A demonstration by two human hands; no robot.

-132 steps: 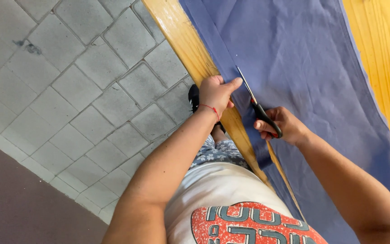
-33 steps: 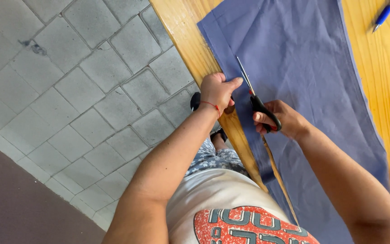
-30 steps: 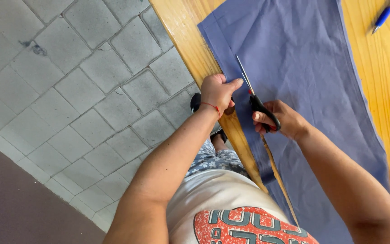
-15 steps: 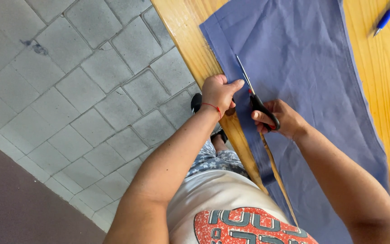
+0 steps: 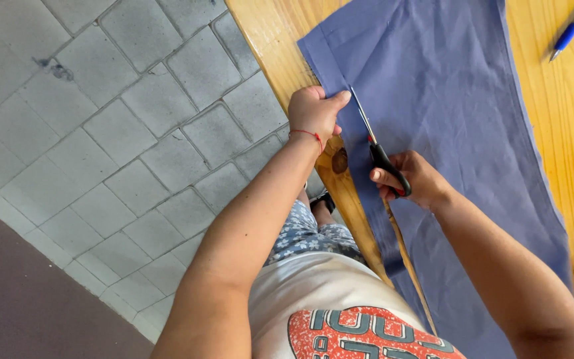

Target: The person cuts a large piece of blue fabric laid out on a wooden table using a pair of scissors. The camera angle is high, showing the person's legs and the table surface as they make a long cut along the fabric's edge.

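Note:
A large blue cloth (image 5: pixel 446 113) lies flat on a wooden table (image 5: pixel 566 133). My right hand (image 5: pixel 413 179) grips black-handled scissors (image 5: pixel 379 149), their blades pointing up along the cloth's left side. My left hand (image 5: pixel 315 113), with a red thread at the wrist, pinches the narrow strip of cloth left of the blades near the table edge. Behind the scissors a cut runs back toward my body, with bare wood showing in the gap.
A blue pen (image 5: pixel 569 32) lies on the table at the upper right. A grey tiled floor (image 5: pixel 101 133) fills the left side below the table edge. A dark knot (image 5: pixel 340 160) marks the wood near my left wrist.
The scissors and both hands have advanced along the cloth toward its far end, whose top edge has come into view. The cut behind the blades is longer.

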